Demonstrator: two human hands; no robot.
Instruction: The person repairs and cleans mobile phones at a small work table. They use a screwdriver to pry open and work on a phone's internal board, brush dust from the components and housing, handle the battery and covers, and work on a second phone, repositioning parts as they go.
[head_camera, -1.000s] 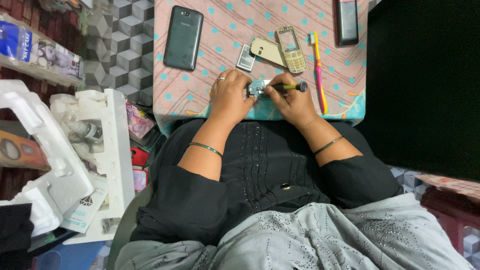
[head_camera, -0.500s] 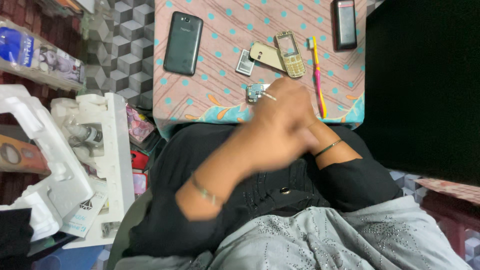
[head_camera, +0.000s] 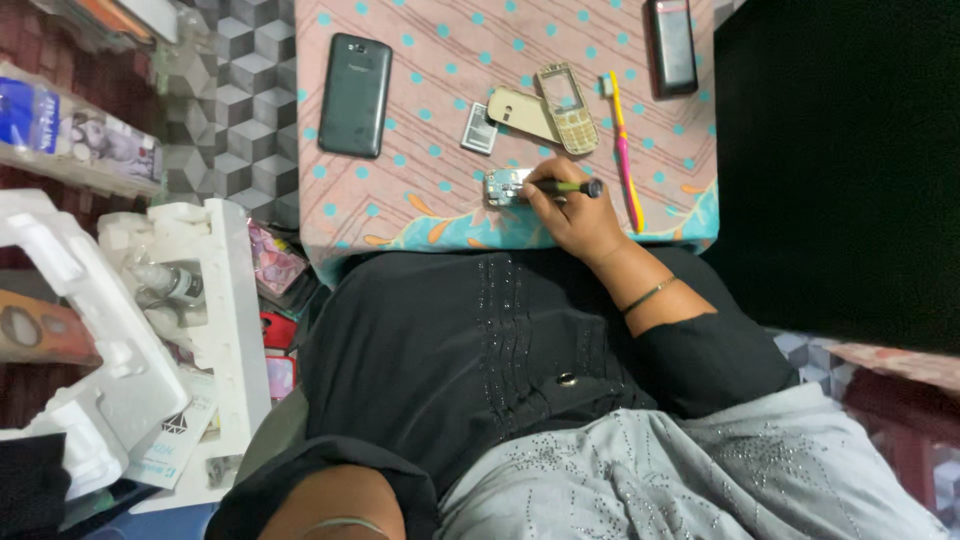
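Right hand (head_camera: 580, 215), clenched around a dark-handled screwdriver (head_camera: 570, 187) with its tip on a small phone circuit board (head_camera: 505, 186), which lies at the near edge of the pink patterned tablecloth (head_camera: 420, 200); the left hand is out of sight, only its forearm showing at the bottom of the view, so its grip cannot be told. Farther on the cloth: a dark smartphone (head_camera: 354, 95) at left, a small grey battery (head_camera: 479, 129), a beige back cover (head_camera: 522, 113) just beside a gold keypad frame (head_camera: 567, 108), a pink-and-yellow toothbrush (head_camera: 622, 150) to the right of the hand, and a black bar phone (head_camera: 672, 45) at far right. White foam packing (head_camera: 215, 300) stands on the floor to the left.
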